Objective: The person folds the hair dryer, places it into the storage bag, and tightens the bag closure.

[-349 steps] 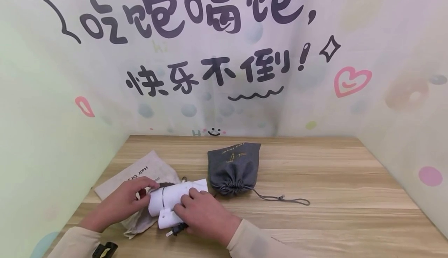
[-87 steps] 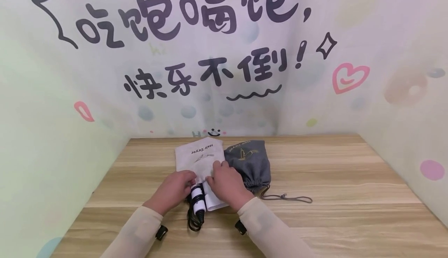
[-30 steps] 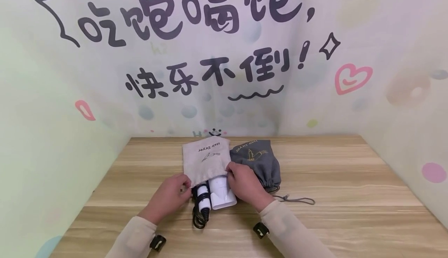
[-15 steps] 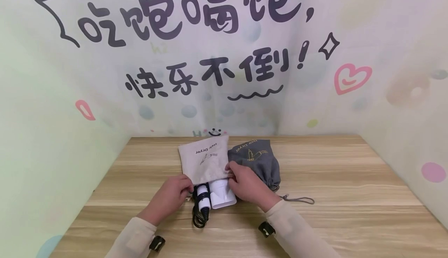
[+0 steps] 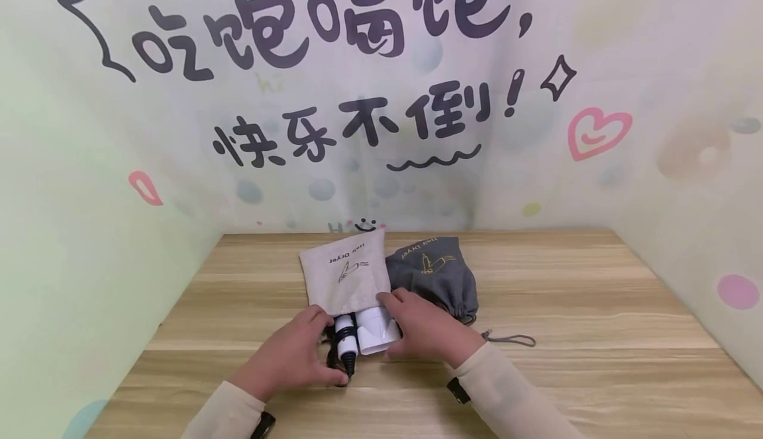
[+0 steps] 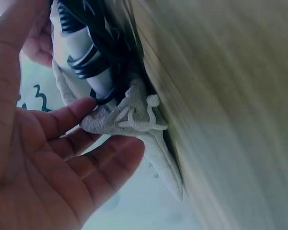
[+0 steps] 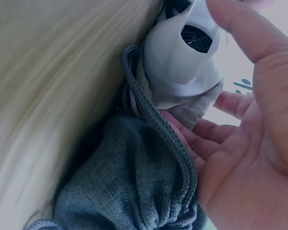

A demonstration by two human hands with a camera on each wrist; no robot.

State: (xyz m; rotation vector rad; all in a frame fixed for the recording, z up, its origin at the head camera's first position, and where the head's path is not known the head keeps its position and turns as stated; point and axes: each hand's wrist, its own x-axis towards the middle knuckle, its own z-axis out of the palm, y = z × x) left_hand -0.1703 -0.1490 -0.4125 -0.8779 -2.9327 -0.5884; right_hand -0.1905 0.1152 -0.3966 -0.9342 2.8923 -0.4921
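Note:
A light drawstring bag [image 5: 346,287] printed "Hair Dryer" lies at the back middle of the table. From its mouth stick out a white hair dryer's nozzle [image 5: 379,334] and its folded handle [image 5: 346,330] wound with black cord. The rest of the dryer is hidden inside. My left hand [image 5: 289,353] spreads along the left side, its extended fingertips touching the bag's edge near the knotted string [image 6: 152,100]; the thumb reaches toward the cord end. At the right, my right hand [image 5: 426,326] has its fingers extended by the bag's rim, thumb near the nozzle opening [image 7: 197,38].
A dark grey drawstring bag [image 5: 438,277] with gold print lies right beside the light bag, cinched, its cord [image 5: 512,340] trailing right on the wooden table [image 5: 572,333]. A printed cloth wall [image 5: 524,181] stands behind the table.
Earlier the dryer lay outside the bag; now it is mostly inside. In the last second both hands eased from pinching the bag's rim to spread fingers, thumbs moving nearer the dryer's ends.

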